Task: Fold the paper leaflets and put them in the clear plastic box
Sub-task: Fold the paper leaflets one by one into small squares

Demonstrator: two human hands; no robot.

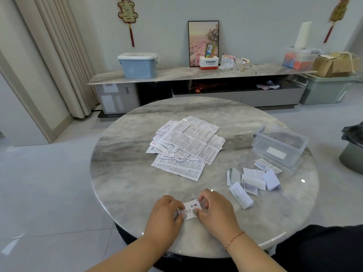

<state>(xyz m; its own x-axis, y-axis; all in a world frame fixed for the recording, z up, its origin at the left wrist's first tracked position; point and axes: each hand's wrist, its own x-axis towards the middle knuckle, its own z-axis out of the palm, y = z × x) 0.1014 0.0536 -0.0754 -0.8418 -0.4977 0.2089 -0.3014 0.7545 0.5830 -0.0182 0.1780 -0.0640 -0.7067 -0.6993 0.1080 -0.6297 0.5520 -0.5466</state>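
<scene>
A: Largest item?
B: Round marble surface [125,158], carrying all the task's things.

A: Next?
B: Pile of unfolded leaflets [186,146], printed sheets overlapping, at the middle of the surface, well apart from both hands.

A: The container?
B: Clear plastic box [280,146], open-topped, at the right side of the surface. One folded printed sheet lies just beside its near wall.

A: Finished pieces?
B: Folded leaflets [253,179], several loose on the surface between the box and the hands, none inside the box as far as can be seen.

A: Hands?
B: Left hand [165,214] and right hand [214,209], both at the near edge. A red cord bracelet [234,240] sits on the right wrist.

A: Grip state?
B: Both clamped. Small folded leaflet [189,210], flat on the surface, lies between the two hands; left fingers pinch its left end, right thumb and fingers pinch its right end.
</scene>
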